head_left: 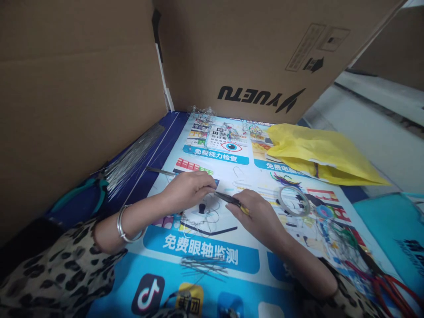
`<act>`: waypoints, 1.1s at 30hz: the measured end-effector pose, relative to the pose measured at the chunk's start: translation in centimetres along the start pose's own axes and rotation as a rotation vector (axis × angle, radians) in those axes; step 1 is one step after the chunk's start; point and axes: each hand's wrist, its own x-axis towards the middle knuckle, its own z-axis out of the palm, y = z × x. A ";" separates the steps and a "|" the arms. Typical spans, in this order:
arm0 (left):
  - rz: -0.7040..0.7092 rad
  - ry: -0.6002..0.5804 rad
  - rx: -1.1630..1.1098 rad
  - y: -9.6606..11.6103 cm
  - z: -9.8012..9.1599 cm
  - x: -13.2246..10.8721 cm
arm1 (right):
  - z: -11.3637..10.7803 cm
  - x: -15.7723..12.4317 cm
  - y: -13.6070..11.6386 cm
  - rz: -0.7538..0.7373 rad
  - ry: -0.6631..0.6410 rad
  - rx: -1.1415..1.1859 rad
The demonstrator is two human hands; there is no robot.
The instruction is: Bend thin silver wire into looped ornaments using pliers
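Observation:
My left hand [188, 187] is closed in a pinch on a thin wire piece that I can barely make out, just above the printed poster [212, 256]. My right hand [256, 214] grips small pliers [230, 200] with yellow handles; their dark jaws point left and meet the left fingertips. Under both hands lie bent wire shapes [202, 218]. A silver bangle [123, 225] sits on my left wrist.
A bundle of straight wires [132, 159] and teal-handled pliers [84, 190] lie at left by the cardboard wall [76, 88]. Cut wire bits [203, 265] lie near me. A tape roll [294, 201], a yellow bag [318, 152] and red-handled pliers [394, 282] are at right.

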 end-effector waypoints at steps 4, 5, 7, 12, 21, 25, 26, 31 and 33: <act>0.000 -0.005 0.029 -0.2 0.2 -0.1 | 0.0 0.1 0.2 0.018 0.001 0.029; -0.002 -0.005 0.035 -0.2 0.2 -0.1 | -0.1 0.1 0.3 0.023 0.003 0.033; -0.009 -0.009 0.041 -0.2 0.3 0.0 | -0.1 0.2 0.3 0.022 0.004 0.041; -0.022 -0.030 0.019 -0.1 0.3 -0.1 | 0.0 0.2 0.1 -0.002 -0.021 0.043; -0.040 -0.131 -0.061 0.1 -0.7 0.1 | 1.1 -0.3 0.6 -0.044 0.034 -0.073; 0.005 -0.267 -0.168 -1.2 -2.3 -0.2 | 1.7 -0.5 1.0 -0.078 0.105 -0.101; 0.026 -0.297 -0.200 -1.8 -2.6 -0.4 | 1.9 -0.6 1.0 -0.096 0.120 -0.103; 0.104 -0.301 -0.250 -4.1 -2.5 -1.1 | 2.5 -0.9 1.1 -0.163 0.195 -0.148; 0.135 -0.295 -0.253 -4.6 -2.1 -1.1 | 2.6 -0.9 1.1 -0.180 0.214 -0.167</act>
